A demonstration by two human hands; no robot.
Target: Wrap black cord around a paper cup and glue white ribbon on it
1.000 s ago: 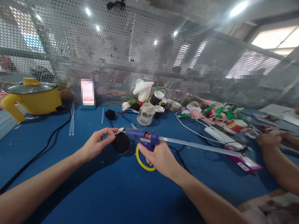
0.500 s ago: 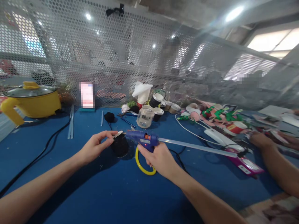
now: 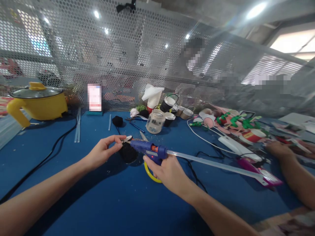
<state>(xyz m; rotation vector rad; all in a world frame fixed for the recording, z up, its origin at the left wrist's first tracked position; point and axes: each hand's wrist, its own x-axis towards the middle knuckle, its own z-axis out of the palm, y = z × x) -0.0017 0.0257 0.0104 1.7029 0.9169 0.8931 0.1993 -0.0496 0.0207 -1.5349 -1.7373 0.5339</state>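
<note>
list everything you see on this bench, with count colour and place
glue gun: 1, blue, centre, in right hand, clear stick out the back
small piece: 1, white, at gun tip, pinched by left hand
black ball: 1, under the tip
yellow ring: 1, below gun
pot: 1, yellow, far left
jar: 1, clear, centre back
table: 1, blue
co-worker's arm: 1, right edge
left hand: 1
right hand: 1

Glue gun in right hand; perhaps white scrap in left hand
</note>
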